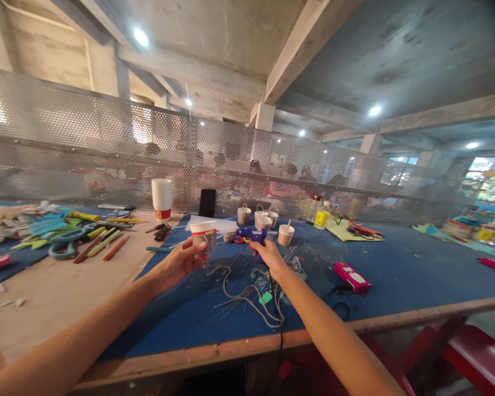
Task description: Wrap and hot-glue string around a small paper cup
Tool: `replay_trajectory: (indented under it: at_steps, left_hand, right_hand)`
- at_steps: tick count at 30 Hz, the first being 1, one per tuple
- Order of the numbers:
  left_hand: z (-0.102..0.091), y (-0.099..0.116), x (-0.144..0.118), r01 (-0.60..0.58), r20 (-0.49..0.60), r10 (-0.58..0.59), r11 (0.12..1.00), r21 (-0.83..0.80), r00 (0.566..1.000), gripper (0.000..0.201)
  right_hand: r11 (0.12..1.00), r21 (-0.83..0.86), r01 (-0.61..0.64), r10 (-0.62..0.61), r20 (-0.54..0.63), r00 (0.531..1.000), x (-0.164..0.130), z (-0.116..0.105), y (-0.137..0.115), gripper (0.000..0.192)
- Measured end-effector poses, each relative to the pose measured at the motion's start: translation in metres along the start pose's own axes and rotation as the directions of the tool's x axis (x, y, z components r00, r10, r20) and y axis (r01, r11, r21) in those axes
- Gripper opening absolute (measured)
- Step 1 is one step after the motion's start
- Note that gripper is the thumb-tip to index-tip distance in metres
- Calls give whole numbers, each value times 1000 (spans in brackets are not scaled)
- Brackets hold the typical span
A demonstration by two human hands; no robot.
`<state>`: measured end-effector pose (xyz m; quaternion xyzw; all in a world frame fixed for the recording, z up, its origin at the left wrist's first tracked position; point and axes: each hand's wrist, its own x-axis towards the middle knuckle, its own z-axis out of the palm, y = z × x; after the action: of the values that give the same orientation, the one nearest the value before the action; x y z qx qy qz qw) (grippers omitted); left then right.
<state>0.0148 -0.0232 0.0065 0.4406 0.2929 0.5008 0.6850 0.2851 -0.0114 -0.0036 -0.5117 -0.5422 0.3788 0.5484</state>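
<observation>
In my left hand (pixel 186 258) is a paper cup (pixel 204 226), white at the rim with a red and yellow band and a greyish covering around its lower part. My right hand (pixel 268 254) grips a blue glue gun (pixel 251 235), its nozzle turned left toward the cup, a short gap apart. Below both hands, grey cord (pixel 268 316) lies in loose loops among thin wires and a small green scrap (pixel 265 298). Behind the glue gun stand several small wrapped cups (pixel 264 222) with looped handles, and another cup (pixel 286 235) with a stick in it.
A stack of paper cups (pixel 161 198) and a black phone (pixel 207 203) stand near the perforated metal screen (pixel 231 148). Scissors (pixel 64 245), pens and coloured scraps lie at left. Rightward are a yellow-labelled bottle (pixel 322 216), orange-handled tools (pixel 365 232) and a magenta box (pixel 352 276).
</observation>
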Motion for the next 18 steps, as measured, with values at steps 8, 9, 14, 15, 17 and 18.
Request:
replay_trajectory:
  at_steps: [8, 9, 14, 15, 17, 18]
  left_hand:
    - [0, -1, -1, -14, -1, 14, 1000, 11, 1000, 38]
    - [0, 0, -1, -15, 3, 15, 1000, 12, 1000, 37]
    - [1, 1, -3, -14, 16, 14, 1000, 18, 1000, 34]
    - [1, 1, -3, -11, 15, 11, 1000, 20, 1000, 34]
    - [1, 1, -3, -8, 15, 8, 1000, 27, 1000, 34]
    - [1, 0, -3, -8, 17, 7, 999, 32, 1000, 33]
  right_hand:
    - [967, -250, -37, 33, -20, 999, 11, -9, 23, 34]
    - [952, -306, -29, 24, -22, 999, 12, -10, 25, 38]
    - [807, -586, 68, -70, 18, 997, 11, -12, 26, 55]
    - [764, -641, 76, -81, 22, 997, 10, -12, 25, 56]
    - [679, -732, 57, -74, 9, 997, 8, -11, 22, 55]
    - [644, -765, 32, -64, -12, 998, 7, -11, 20, 52]
